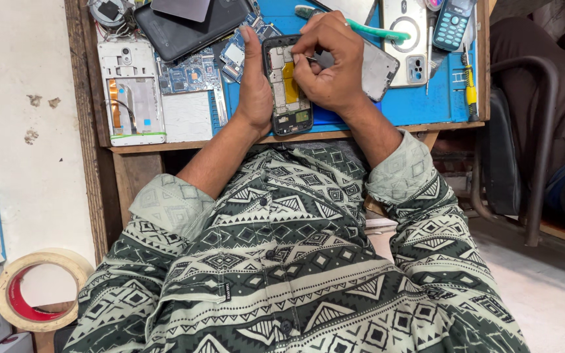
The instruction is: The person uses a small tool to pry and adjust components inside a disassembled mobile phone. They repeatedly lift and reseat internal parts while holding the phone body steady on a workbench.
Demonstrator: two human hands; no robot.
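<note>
At bench edge, left hand (254, 88) steadying opened phone (287, 85)

Right hand (331, 68) covers the opened phone's (287, 85) upper right edge; thin tool tip (310, 59) mostly hidden in its fingers, kind unclear; keypad phone (453, 23) and dark tablet (188, 26) cut by top edge; tape roll (37, 287) partly cropped at left.

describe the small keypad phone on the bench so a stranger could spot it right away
Start at the blue work mat covering the wooden bench, and follow it to its far right corner. There lies the keypad phone, small and dark teal; unlike the opened, buttonless handsets around it, it shows rows of pale buttons.
</note>
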